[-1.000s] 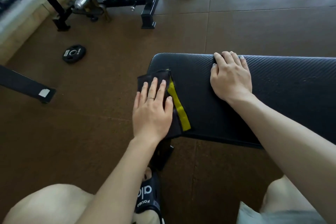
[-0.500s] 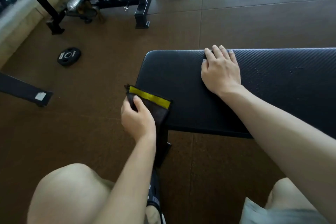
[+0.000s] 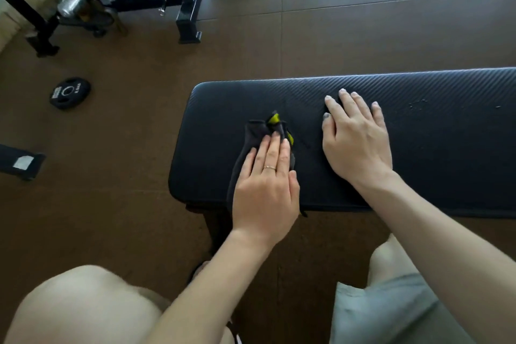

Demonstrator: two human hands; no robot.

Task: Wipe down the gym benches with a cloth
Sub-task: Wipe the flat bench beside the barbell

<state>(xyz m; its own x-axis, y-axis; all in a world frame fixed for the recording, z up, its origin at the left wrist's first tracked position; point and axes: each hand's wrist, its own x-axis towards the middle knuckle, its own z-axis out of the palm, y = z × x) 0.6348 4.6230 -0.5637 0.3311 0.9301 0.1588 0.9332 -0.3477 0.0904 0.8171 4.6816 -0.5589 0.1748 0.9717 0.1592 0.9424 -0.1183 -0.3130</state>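
Cloth (image 3: 252, 138), dark with a yellow-green strip, is pressed flat under the straight fingers (image 3: 275, 148) of the left hand (image 3: 265, 190), near the left end of the padded desk (image 3: 446, 153). Nothing is gripped. The right hand (image 3: 356, 137) is laid open and flat just beside it, bracing. The desk's long axis runs off to the right, where droplets (image 3: 418, 105) are seen beyond the right hand; the unwiped stretch is judged to lie that way.

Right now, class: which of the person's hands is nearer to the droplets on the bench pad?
Right. The right hand rests flat on the bench pad, just left of the droplets. The left hand presses the cloth farther left.
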